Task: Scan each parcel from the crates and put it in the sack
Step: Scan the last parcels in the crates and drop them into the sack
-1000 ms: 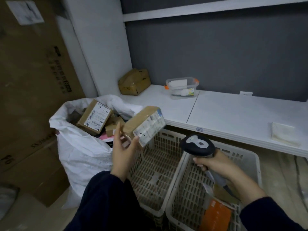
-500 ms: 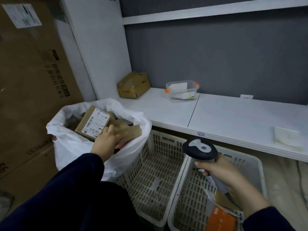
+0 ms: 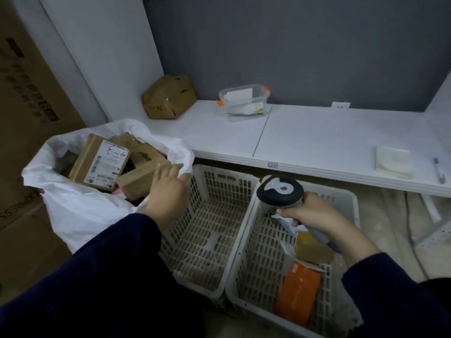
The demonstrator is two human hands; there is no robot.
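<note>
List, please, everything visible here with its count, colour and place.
sack: one, white, floor left
parcels in sack: several, brown
crates: two, cream, side by side
parcels in right crate: two visible, orange, tan
scanner: one, black-grey, right hand
table: one, white, behind crates
cardboard box: one, brown, table left
tub: one, clear, on table
pad: one, white, table right
pen: one, dark, beside pad
left hand: at sack rim, holds nothing
right hand: grips scanner

A long white bench runs across the frame, a dark seam splitting its top in two. Behind the bench stands a flat grey wall, with a white socket low on it. Left of the bench is a white pillar, then tall brown cartons. Below the bench there's pale mottled floor and a white leg. The light is dim and even.
</note>
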